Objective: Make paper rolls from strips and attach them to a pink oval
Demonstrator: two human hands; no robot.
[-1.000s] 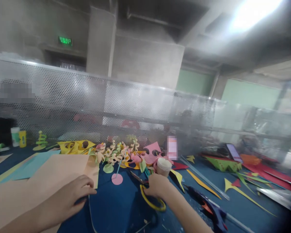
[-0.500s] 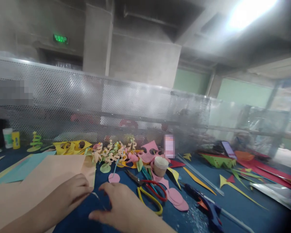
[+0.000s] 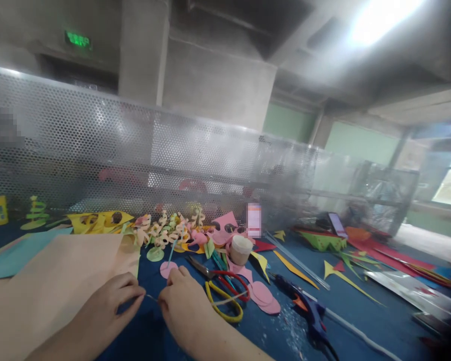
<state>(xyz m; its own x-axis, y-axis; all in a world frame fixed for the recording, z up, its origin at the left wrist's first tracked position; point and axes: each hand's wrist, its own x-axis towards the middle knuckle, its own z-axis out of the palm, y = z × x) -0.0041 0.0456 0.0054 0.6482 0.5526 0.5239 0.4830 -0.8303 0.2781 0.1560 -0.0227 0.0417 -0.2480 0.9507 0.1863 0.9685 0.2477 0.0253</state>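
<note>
My left hand (image 3: 116, 306) pinches one end of a thin pale strip (image 3: 152, 298) at the lower left, above the blue cloth and beside the peach paper (image 3: 71, 271). The strip's other end runs into my right hand (image 3: 184, 301), whose fingers are closed on it. A pale length also shows over the scissors handles, to the right of my right wrist. Just beyond my right hand lies a pink disc (image 3: 168, 269) with a thin blue stick standing on it. Scissors (image 3: 225, 291) with red and yellow handles lie right of my right hand.
Paper curls (image 3: 169, 230) are heaped behind my hands, near a white tape roll (image 3: 241, 249). Pink ovals (image 3: 263, 296) and a blue glue gun (image 3: 304, 306) lie to the right. Yellow cutouts (image 3: 101, 220) and a perforated metal screen (image 3: 203, 150) stand behind.
My right hand's fingers, spread before, have closed on the strip. My left hand still pinches the other end. The view has turned slightly right, so the things on the table appear further left.
</note>
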